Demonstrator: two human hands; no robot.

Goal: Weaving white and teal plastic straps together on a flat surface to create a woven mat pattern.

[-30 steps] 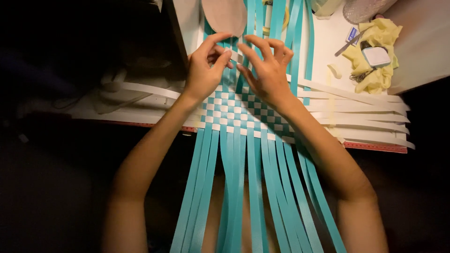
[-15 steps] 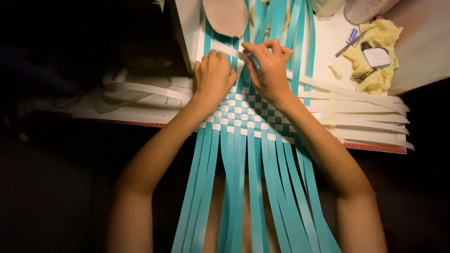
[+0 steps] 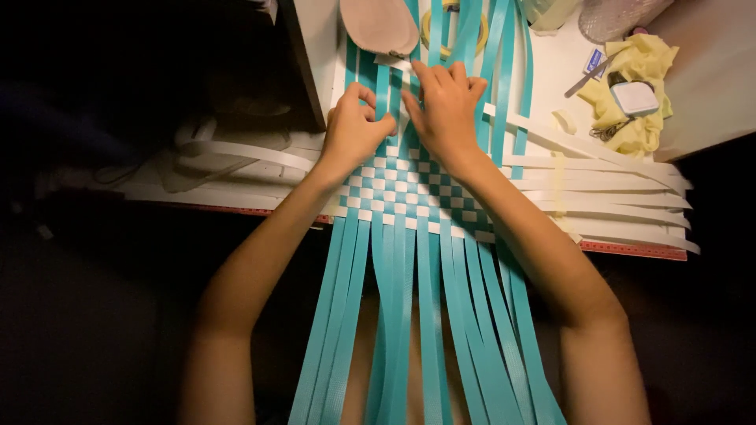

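A checkered mat (image 3: 413,189) of teal and white strips lies on a white work surface (image 3: 543,86). Long teal strips (image 3: 417,315) hang from it over the near edge toward me. My left hand (image 3: 352,134) rests at the mat's upper left with its fingers curled onto a teal strip. My right hand (image 3: 445,106) presses on the strips just above the woven area, fingers bent over a white strip (image 3: 391,60) that crosses there. The two hands nearly touch.
Loose white strips (image 3: 606,197) fan out to the right and more white strips (image 3: 228,153) lie left. A yellow cloth (image 3: 630,134) with a small white box (image 3: 635,97) and a metal tool (image 3: 583,81) sit at upper right. A beige oval object (image 3: 379,25) lies at the top.
Both hands have drawn closer together at the top of the weave and pressed down onto the strips; the left hand's fingers have curled in.
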